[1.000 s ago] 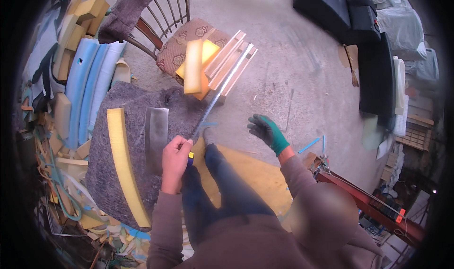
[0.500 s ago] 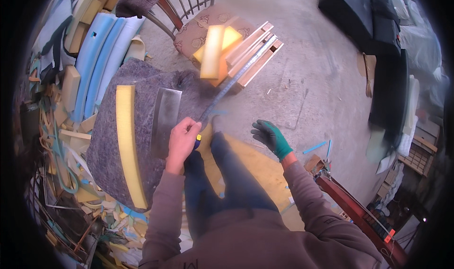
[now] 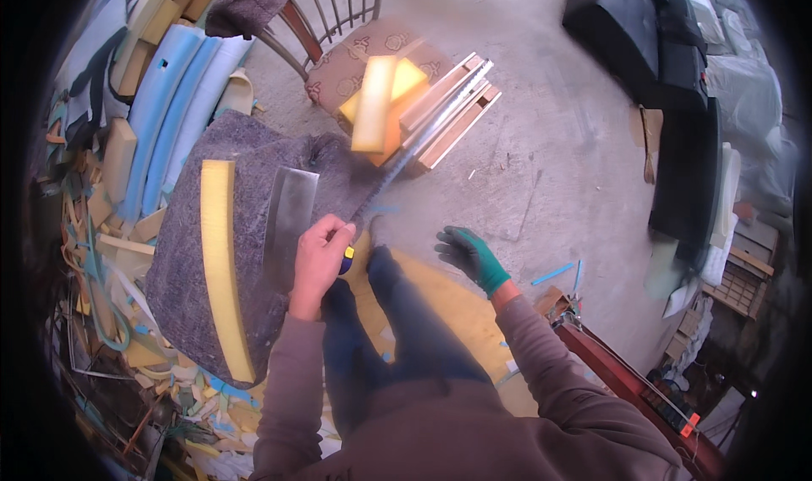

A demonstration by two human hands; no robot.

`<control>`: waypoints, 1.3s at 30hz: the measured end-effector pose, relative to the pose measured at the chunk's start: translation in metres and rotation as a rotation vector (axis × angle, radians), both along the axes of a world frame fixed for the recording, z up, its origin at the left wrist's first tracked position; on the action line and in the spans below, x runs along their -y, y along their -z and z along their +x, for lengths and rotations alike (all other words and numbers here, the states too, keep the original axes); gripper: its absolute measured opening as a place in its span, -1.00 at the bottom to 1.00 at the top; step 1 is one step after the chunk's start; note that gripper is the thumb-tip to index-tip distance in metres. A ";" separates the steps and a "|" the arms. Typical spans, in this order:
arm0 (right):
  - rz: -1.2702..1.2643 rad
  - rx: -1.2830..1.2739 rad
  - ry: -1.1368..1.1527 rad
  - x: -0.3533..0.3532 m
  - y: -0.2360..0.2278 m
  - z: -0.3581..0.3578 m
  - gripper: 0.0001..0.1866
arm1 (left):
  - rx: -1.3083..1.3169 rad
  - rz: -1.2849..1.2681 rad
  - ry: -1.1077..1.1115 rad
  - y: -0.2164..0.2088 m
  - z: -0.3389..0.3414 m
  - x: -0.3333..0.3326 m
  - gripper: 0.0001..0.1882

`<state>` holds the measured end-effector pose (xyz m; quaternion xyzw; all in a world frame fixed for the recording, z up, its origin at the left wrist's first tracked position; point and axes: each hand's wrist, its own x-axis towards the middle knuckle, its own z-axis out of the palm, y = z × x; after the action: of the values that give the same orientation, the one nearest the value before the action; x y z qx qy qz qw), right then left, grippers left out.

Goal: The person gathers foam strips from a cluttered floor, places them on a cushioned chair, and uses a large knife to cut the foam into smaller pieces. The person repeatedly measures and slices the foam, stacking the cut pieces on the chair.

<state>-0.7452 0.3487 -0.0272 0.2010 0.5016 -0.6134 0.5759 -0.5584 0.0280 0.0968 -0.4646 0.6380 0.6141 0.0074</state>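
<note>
My bare left hand (image 3: 320, 261) is closed round a tape measure (image 3: 348, 259) with a yellow and dark blue case. Its long blade stretches away, up and to the right, over slatted wooden pieces (image 3: 461, 127) by the chair. Gloved in green, my right hand (image 3: 472, 259) hangs over the floor with its fingers apart, touching nothing. Left of my left hand, a dark grey curved panel (image 3: 292, 214) and a long curved yellow foam strip (image 3: 222, 261) lie on a grey felt-like cover (image 3: 182, 252). Yellow foam blocks (image 3: 373, 104) rest by the wooden pieces.
A chair (image 3: 338, 83) with a patterned seat stands ahead. Blue foam rolls (image 3: 161, 117) and heaped foam scraps (image 3: 203, 422) crowd the left. Black upholstered furniture (image 3: 689, 168) lines the right side. A red metal beam (image 3: 609, 362) runs beside my right arm.
The view has shifted slightly, so most things sit a little lower and further left. My left hand still grips the tape measure, and its blade stays extended. My right hand remains open.
</note>
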 end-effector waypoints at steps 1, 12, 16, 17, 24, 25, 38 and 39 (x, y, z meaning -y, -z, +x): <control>0.022 0.016 0.010 0.001 -0.001 0.000 -0.59 | -0.010 0.015 -0.009 -0.003 -0.004 0.003 -0.73; 0.012 -0.005 -0.031 0.005 -0.012 0.002 -0.54 | 0.037 -0.180 0.039 -0.008 -0.015 0.047 -0.75; 0.027 -0.001 -0.065 0.007 -0.008 0.005 -0.48 | 0.034 -0.233 0.056 0.003 -0.013 0.051 -0.75; 0.054 0.010 -0.058 0.007 -0.006 0.005 -0.48 | 0.022 -0.237 0.060 0.005 -0.013 0.051 -0.74; 0.018 0.043 -0.068 0.012 -0.003 0.015 -0.56 | 0.034 -0.251 0.064 0.011 -0.012 0.047 -0.75; 0.019 0.037 -0.088 0.013 -0.003 0.018 -0.54 | 0.037 -0.254 0.065 0.011 -0.012 0.047 -0.75; 0.041 -0.070 -0.300 0.062 -0.033 0.061 -0.53 | -0.123 -0.235 -0.101 0.005 -0.003 0.036 -0.78; 0.022 -0.060 -0.355 0.070 -0.035 0.071 -0.58 | -0.225 -0.275 -0.149 0.007 0.011 0.034 -0.79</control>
<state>-0.6741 0.2786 0.0083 0.0974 0.5528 -0.5023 0.6577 -0.5475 -0.0064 0.0899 -0.4356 0.6766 0.5679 -0.1731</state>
